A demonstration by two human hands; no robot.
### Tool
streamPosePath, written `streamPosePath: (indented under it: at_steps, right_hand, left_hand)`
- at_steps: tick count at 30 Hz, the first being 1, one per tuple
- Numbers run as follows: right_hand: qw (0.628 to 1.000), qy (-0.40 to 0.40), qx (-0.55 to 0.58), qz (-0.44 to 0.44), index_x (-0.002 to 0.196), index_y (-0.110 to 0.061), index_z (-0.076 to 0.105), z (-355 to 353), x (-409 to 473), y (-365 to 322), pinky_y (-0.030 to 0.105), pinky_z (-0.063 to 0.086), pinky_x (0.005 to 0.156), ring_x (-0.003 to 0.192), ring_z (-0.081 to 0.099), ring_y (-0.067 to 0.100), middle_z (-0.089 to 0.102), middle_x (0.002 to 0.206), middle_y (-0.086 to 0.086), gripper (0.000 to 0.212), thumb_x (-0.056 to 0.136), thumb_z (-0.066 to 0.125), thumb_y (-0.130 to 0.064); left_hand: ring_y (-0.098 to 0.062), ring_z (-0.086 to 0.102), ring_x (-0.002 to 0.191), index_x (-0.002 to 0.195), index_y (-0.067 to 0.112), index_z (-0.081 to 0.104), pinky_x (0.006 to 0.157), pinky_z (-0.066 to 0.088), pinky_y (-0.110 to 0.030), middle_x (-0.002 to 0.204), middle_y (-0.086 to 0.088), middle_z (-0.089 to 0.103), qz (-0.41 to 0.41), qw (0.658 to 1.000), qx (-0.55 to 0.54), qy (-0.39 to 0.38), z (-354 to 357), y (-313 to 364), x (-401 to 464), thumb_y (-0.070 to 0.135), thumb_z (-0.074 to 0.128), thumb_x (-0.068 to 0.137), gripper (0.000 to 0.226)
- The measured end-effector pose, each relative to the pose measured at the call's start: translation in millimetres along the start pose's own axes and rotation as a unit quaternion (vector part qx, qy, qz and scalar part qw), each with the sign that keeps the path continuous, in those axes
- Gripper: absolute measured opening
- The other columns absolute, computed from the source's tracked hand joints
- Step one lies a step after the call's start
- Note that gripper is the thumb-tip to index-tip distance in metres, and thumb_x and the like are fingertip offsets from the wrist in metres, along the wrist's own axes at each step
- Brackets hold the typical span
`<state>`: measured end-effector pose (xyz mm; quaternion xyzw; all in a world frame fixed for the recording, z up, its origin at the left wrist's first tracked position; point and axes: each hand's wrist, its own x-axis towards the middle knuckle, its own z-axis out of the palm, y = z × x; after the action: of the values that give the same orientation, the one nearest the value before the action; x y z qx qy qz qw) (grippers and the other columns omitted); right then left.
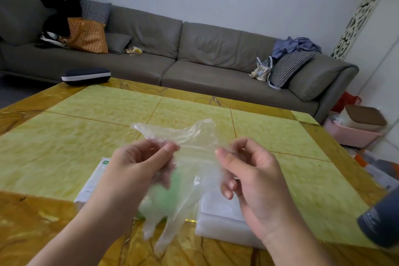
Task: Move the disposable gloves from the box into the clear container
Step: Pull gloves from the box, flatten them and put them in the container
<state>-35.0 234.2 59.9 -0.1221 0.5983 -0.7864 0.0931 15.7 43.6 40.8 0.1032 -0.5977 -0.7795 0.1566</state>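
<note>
A thin clear disposable glove (185, 181) hangs in the air between both hands, cuff up and fingers dangling down. My left hand (138, 164) pinches the cuff's left side between thumb and fingers. My right hand (248, 170) pinches the cuff's right side. Beneath the hands lies the white and green glove box (95, 181), mostly hidden by my left forearm and the glove. The clear container (218, 218) sits on the table to the box's right, partly covered by my right hand.
The yellow-green marble table (108, 119) fills the view. A dark glasses case (86, 76) lies at its far left edge. A dark grey cylinder (382, 220) stands at the right edge. A grey sofa (194, 54) runs behind; a pink bin (352, 134) sits on the floor.
</note>
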Motion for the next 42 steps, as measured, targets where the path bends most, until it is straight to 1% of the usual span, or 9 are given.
streamPosePath:
  at_steps: [6, 9, 16, 23, 27, 33, 37, 39, 42]
  right_hand:
    - [0.998, -0.007, -0.069, 0.009, 0.102, -0.004, 0.068, -4.2, -1.5, -3.4, 0.038, 0.049, 0.05, 0.056, 0.057, 0.03, 0.06, 0.065, 0.014, 0.027, 0.087, 0.08, -0.023]
    - [0.995, -0.019, -0.099, -0.002, 0.089, -0.006, 0.075, -3.7, -2.0, 1.0, 0.036, 0.052, 0.051, 0.055, 0.064, 0.03, 0.065, 0.065, 0.019, 0.005, 0.093, 0.075, -0.009]
    - [0.993, -0.043, -0.107, 0.02, 0.086, -0.002, 0.071, -9.2, -2.9, 0.5, 0.034, 0.045, 0.044, 0.047, 0.053, 0.029, 0.057, 0.061, 0.019, 0.013, 0.097, 0.066, -0.001]
    - [0.968, -0.149, -0.196, 0.048, 0.107, -0.004, 0.07, -16.0, -2.3, -11.7, 0.042, 0.054, 0.059, 0.07, 0.073, 0.04, 0.076, 0.087, 0.02, 0.03, 0.086, 0.083, -0.022]
    - [0.972, -0.134, -0.191, 0.008, 0.091, -0.004, 0.073, -12.3, -4.5, -6.3, 0.037, 0.048, 0.046, 0.052, 0.063, 0.033, 0.069, 0.069, 0.02, 0.012, 0.097, 0.073, -0.015]
    - [0.984, -0.061, -0.167, 0.024, 0.086, -0.008, 0.074, -15.3, -4.8, -3.9, 0.02, 0.026, 0.039, 0.035, 0.038, 0.02, 0.055, 0.056, 0.012, 0.023, 0.104, 0.061, -0.015]
    - [0.983, -0.032, -0.177, 0.024, 0.086, -0.016, 0.077, -17.0, -3.2, -3.9, 0.024, 0.021, 0.042, 0.042, 0.035, 0.021, 0.055, 0.057, 0.008, 0.025, 0.105, 0.06, -0.017]
    - [0.983, -0.009, -0.185, 0.005, 0.085, -0.016, 0.076, -18.0, -1.9, -4.2, 0.022, 0.02, 0.041, 0.042, 0.034, 0.02, 0.053, 0.055, 0.006, 0.026, 0.105, 0.06, -0.018]
    - [0.978, 0.028, -0.204, -0.025, 0.084, -0.017, 0.076, -23.4, -0.2, -5.1, 0.019, 0.023, 0.041, 0.042, 0.034, 0.019, 0.053, 0.056, 0.005, 0.027, 0.105, 0.061, -0.021]
  left_hand:
    - [-0.023, 0.049, 0.052, 0.092, 0.014, 0.077, 0.058, 0.045, -0.029, 0.066, -0.012, 0.062, 0.042, 0.997, 0.061, -0.01, 3.5, 0.5, -5.8, 0.028, 0.062, 0.099, 0.021]
    - [-0.024, 0.048, 0.051, 0.089, 0.013, 0.076, 0.056, 0.043, -0.031, 0.064, -0.014, 0.06, 0.047, 0.997, 0.064, -0.01, 7.1, 1.0, -7.9, 0.031, 0.056, 0.102, 0.029]
    - [-0.03, 0.063, 0.065, 0.098, 0.006, 0.072, 0.054, 0.051, -0.034, 0.084, -0.017, 0.071, -0.044, 0.999, -0.026, -0.01, 1.2, 8.5, -6.7, 0.055, 0.075, 0.081, 0.052]
    - [-0.02, 0.059, 0.048, 0.087, -0.001, 0.072, 0.042, 0.048, -0.024, 0.069, -0.017, 0.067, 0.022, 1.0, 0.01, 0.005, 3.6, 8.9, -7.2, 0.02, 0.072, 0.09, 0.021]
    - [-0.025, 0.061, 0.05, 0.084, 0.006, 0.075, 0.043, 0.05, -0.028, 0.074, -0.023, 0.07, 0.031, 0.999, 0.042, -0.009, 7.6, 8.7, -10.5, 0.023, 0.073, 0.089, 0.018]
    - [-0.018, 0.061, 0.062, 0.087, 0.012, 0.079, 0.051, 0.053, -0.026, 0.072, -0.01, 0.066, 0.012, 0.998, 0.007, 0.068, -1.8, 13.2, -5.8, 0.032, 0.064, 0.097, 0.027]
    - [-0.021, 0.066, 0.058, 0.099, 0.011, 0.077, 0.05, 0.055, -0.025, 0.087, -0.011, 0.075, -0.048, 0.998, 0.029, -0.033, -2.8, 16.7, -6.9, 0.042, 0.066, 0.091, 0.035]
    - [-0.032, 0.072, 0.072, 0.102, 0.014, 0.078, 0.067, 0.062, -0.037, 0.095, -0.007, 0.078, -0.069, 0.984, 0.125, -0.108, -8.5, 15.6, -4.8, 0.047, 0.077, 0.082, 0.038]
    - [-0.03, 0.056, 0.062, 0.095, 0.005, 0.076, 0.059, 0.048, -0.034, 0.079, -0.015, 0.067, -0.081, 0.979, 0.124, -0.142, -17.1, 13.8, -0.8, 0.035, 0.089, 0.077, 0.038]
